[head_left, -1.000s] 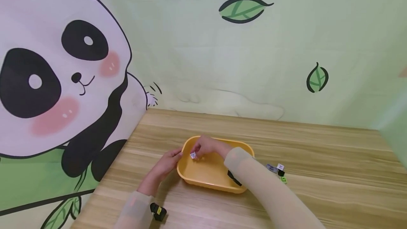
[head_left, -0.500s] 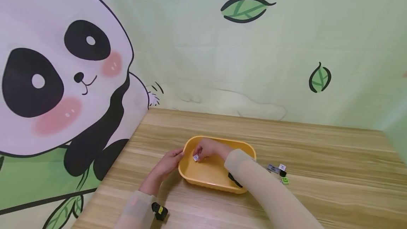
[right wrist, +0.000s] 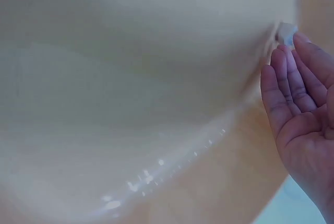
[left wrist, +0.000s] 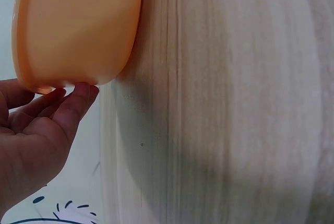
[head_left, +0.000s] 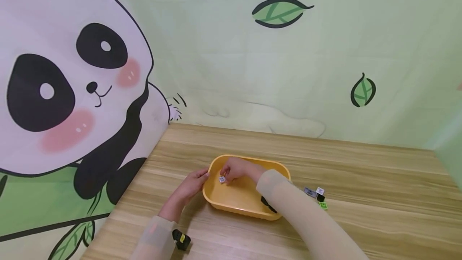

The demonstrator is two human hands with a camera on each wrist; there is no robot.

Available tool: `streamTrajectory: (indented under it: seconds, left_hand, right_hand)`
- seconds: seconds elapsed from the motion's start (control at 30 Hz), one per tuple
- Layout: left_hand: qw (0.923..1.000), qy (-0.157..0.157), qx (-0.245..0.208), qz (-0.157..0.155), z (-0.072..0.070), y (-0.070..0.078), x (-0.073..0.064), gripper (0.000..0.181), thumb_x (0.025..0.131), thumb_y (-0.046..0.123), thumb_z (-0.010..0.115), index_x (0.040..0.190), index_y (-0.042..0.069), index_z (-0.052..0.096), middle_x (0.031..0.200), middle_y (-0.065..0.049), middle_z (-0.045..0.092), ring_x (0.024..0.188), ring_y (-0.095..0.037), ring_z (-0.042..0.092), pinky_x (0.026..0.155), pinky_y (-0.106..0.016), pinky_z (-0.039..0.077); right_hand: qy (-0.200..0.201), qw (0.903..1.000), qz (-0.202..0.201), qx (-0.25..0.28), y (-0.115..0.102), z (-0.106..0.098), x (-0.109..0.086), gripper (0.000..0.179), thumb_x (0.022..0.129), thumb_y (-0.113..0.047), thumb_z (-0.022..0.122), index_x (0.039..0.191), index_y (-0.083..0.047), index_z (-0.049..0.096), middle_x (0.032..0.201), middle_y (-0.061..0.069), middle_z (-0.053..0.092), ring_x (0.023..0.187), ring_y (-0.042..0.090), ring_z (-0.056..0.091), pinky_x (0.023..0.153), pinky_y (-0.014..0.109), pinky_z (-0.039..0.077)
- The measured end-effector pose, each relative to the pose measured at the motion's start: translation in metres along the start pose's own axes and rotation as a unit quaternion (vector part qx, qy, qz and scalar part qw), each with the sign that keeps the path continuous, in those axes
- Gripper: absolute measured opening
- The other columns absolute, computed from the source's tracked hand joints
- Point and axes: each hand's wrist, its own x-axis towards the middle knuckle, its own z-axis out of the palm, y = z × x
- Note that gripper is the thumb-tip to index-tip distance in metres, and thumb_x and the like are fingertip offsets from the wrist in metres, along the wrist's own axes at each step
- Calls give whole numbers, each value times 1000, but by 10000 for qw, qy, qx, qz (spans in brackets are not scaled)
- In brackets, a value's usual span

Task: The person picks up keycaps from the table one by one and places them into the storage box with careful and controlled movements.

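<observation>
Cube inside the orange tray is partly hidden, its markings unreadable.

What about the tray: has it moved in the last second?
No; in the head view the tray shows no clear shift in any direction against the green block on the table.

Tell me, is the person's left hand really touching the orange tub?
Touching. The left wrist view shows it plainly: the left hand has fingertips pressed against the near end of the orange tub, with no gap between.
</observation>
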Motion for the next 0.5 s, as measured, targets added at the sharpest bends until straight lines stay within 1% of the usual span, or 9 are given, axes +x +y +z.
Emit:
streamTrajectory:
  seconds: [0.1,0.17,0.27,0.4,0.5]
  left_hand:
    - [10000,-23,-22,9,0,1,-1,46,109,9,38,147,-17,40,141,-38,55,117,-31,67,99,-38,58]
    - [10000,-11,-11,4,1,3,-2,47,109,10,38,148,-16,40,142,-37,54,119,-32,66,100,-39,58]
    - [10000,28,28,-12,2,4,-2,47,109,10,38,148,-15,39,143,-37,53,121,-35,65,101,-40,57]
    - [9999,92,50,-69,1,2,-1,47,110,11,38,149,-14,39,145,-36,52,123,-38,64,103,-43,56]
    - [9999,95,27,-26,0,1,-2,49,109,14,39,149,-14,40,147,-36,51,124,-36,64,104,-43,56]
  right_hand:
    - [126,9995,-42,-282,-4,-6,-7,33,88,-1,71,120,5,72,101,16,79,70,3,58,63,10,45]
    - [200,9990,-104,-383,-8,-12,-13,32,88,-3,71,120,4,72,103,16,78,75,4,60,66,10,45]
    - [269,9991,-133,-303,-11,-21,-23,31,90,-5,71,120,3,72,104,15,77,79,5,59,70,11,46]
    - [459,9981,-295,-294,-14,-35,-35,28,92,-11,72,117,2,73,103,13,77,84,6,63,76,14,50]
    - [639,9966,-446,-250,-16,-45,-45,28,93,-13,72,117,2,74,104,12,77,89,8,65,82,17,52]
